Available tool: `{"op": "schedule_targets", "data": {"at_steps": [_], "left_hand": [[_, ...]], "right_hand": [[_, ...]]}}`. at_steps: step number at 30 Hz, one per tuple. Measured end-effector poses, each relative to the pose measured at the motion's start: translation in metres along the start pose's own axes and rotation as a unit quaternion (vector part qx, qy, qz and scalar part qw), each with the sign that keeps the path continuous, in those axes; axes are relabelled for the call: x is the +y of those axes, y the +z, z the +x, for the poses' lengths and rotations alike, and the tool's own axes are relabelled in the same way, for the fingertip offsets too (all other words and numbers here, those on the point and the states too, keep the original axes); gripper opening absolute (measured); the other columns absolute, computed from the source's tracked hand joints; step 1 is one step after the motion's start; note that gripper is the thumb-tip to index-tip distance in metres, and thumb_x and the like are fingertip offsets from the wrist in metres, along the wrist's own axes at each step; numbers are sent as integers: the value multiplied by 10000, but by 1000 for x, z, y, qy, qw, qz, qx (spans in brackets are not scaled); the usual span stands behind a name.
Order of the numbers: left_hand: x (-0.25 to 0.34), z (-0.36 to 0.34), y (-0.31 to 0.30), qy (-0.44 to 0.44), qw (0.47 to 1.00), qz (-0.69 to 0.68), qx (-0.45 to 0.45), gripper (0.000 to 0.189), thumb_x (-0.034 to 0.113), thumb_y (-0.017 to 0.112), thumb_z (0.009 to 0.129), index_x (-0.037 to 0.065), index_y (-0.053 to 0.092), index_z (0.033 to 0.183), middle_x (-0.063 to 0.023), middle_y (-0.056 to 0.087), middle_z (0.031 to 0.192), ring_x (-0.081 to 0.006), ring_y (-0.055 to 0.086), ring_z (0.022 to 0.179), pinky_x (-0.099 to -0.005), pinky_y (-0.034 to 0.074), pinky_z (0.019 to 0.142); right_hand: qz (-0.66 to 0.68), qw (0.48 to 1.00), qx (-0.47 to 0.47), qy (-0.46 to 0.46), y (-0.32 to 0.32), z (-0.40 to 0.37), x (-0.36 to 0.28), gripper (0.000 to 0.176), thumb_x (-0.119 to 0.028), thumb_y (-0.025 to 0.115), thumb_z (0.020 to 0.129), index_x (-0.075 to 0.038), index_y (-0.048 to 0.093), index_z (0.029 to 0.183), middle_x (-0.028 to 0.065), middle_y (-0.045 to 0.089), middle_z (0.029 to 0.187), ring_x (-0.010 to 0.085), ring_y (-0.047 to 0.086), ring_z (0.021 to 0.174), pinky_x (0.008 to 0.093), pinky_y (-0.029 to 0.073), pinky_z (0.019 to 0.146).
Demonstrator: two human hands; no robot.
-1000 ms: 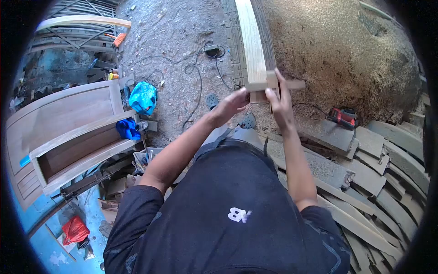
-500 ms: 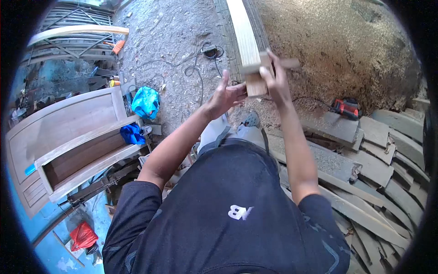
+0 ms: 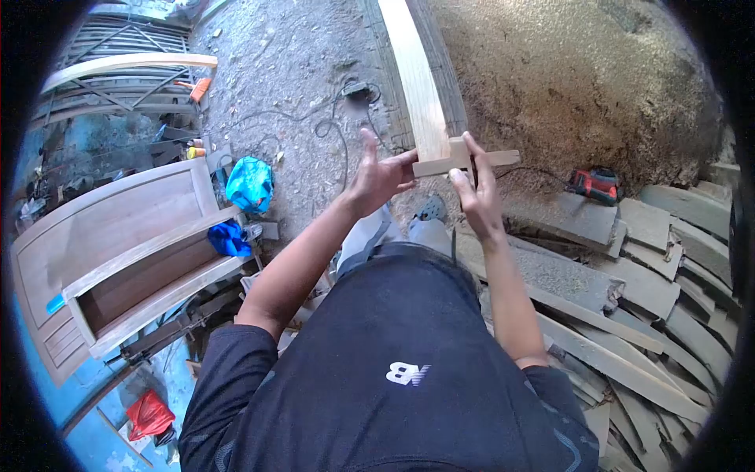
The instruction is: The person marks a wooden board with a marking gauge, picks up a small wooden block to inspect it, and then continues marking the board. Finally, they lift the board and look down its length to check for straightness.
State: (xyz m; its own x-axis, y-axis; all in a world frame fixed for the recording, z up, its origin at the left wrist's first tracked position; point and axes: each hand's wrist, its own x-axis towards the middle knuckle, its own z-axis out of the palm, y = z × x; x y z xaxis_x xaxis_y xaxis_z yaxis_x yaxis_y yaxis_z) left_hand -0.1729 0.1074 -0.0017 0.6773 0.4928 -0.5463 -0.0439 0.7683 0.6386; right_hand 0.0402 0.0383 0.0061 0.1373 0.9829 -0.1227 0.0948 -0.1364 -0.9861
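A long pale board (image 3: pixel 422 86) lies lengthwise on a dark, weathered beam (image 3: pixel 451 82). Across the board's near end sits a small cross-shaped wooden tool (image 3: pixel 458 157), like a marking gauge. My right hand (image 3: pixel 481 193) grips this tool from the right, its thumb and fingers around the block. My left hand (image 3: pixel 379 177) is at the left of the board's end with its thumb raised and fingers apart; its fingertips are close to the tool's left arm, and whether they touch the board is hard to tell.
A red power tool (image 3: pixel 595 186) lies right, near stacked planks (image 3: pixel 645 287). A corded tool (image 3: pixel 360 91) rests on the ground ahead. At left are a wooden panel (image 3: pixel 126 212), an open wooden frame (image 3: pixel 149 287) and a blue bag (image 3: pixel 250 185). Sawdust (image 3: pixel 566 79) covers the right ground.
My right hand and the wooden tool have moved toward me, to the board's near end. My left hand has shifted slightly left and down.
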Motion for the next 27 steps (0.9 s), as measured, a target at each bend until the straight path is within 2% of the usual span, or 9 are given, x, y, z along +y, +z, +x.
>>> {"op": "schedule_targets", "data": {"at_steps": [3,5,7,8,11,12,17,23,27], "left_hand": [[3,2,-4,-24,999,-9,20,1420,1032,-54,687,3,161,1642,-225,181,1699,-361,126,1586,-522,-13,1272],[3,1,2,-1,999,-26,38,1269,975,126,831,-14,272,1613,-219,318,1650,-332,255,1551,-506,67,1271],[0,10,0,16,985,156,72,949,746,445,986,-40,452,1519,-186,529,1496,-251,460,1410,-462,250,1219],[-2,15,8,38,969,195,149,591,439,652,1007,-29,622,1366,-121,688,1249,-160,611,1156,-374,435,1065],[6,15,36,57,934,270,226,328,223,667,996,-35,725,1191,-72,771,1001,-102,664,910,-302,529,848],[0,19,33,125,937,240,219,350,236,674,992,-52,712,1188,-86,772,982,-91,654,900,-317,536,839],[-11,26,19,72,951,212,211,339,248,692,988,-14,729,1199,-86,772,979,-91,666,888,-305,543,808],[-14,32,8,97,976,99,169,416,198,746,949,-64,691,1266,-85,770,1035,-99,693,944,-291,567,872],[-13,31,8,105,978,80,162,428,194,740,957,-60,676,1295,-93,770,1051,-103,695,964,-290,566,889]], "right_hand": [[11,1000,-15,-7,7,54,-8,701,-250,587,912,-72,411,1566,217,457,1573,376,400,1481,488,289,1237],[-29,1000,9,6,22,113,-22,709,-283,598,900,-85,426,1558,223,452,1581,387,434,1456,485,295,1234],[8,999,-12,45,25,136,-15,708,-246,605,898,-69,419,1558,225,480,1553,381,446,1447,492,303,1231],[4,999,-16,45,22,128,-10,708,-246,605,898,-69,419,1558,225,480,1553,381,446,1447,492,303,1231],[-1,999,-21,-27,6,59,-1,674,-179,602,912,-27,428,1545,223,513,1501,350,456,1438,479,313,1226],[6,1000,-13,-27,8,62,0,675,-185,603,910,-31,431,1544,229,508,1507,350,457,1436,473,313,1225],[-36,999,7,-4,39,200,-27,708,-265,602,912,-50,415,1561,250,493,1524,364,469,1416,462,334,1205],[9,1000,-16,17,21,111,-8,700,-234,601,908,-56,415,1559,203,469,1551,327,418,1469,481,297,1230],[-15,999,-2,-28,39,196,-22,684,-246,576,918,-46,415,1553,225,442,1569,336,413,1470,473,299,1232]]}}
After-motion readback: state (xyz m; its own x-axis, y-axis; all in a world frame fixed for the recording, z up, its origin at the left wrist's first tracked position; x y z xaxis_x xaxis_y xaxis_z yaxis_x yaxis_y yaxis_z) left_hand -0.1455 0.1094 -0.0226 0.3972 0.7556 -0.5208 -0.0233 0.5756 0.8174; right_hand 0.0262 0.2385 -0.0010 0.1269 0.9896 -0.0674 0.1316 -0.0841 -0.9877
